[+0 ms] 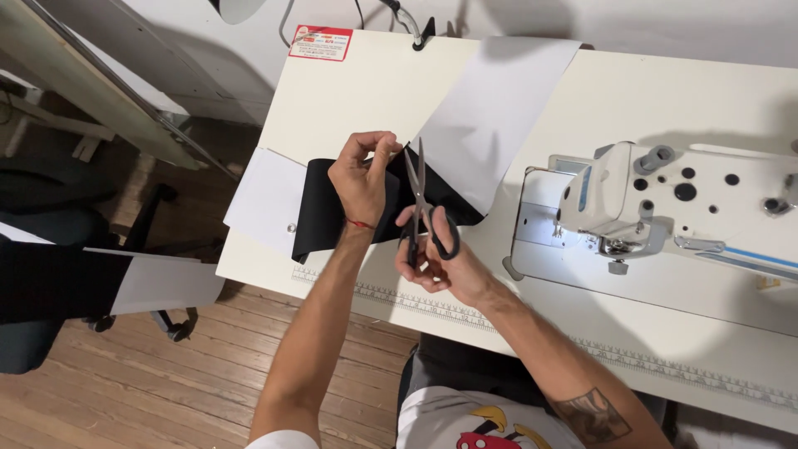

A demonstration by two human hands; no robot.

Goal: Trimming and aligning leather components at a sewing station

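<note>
On a cream counter (pixel 357 100) over a plank floor (pixel 166 382), the left hand (pixel 359 185) pinches black fabric (pixel 320 208) with its fingers, near the counter's left edge. The right hand (pixel 436 258) grips scissors (pixel 420 199), blades up, touching the fabric. A white sewing machine (pixel 632 199) sits right.

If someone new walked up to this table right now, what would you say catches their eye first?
Most likely the black-handled scissors in the right hand, blades pointing up at table centre, where the left hand pinches the top edge of the black fabric. Next comes the white sewing machine at the right, and the large white sheet lying over the fabric towards the back.
</note>
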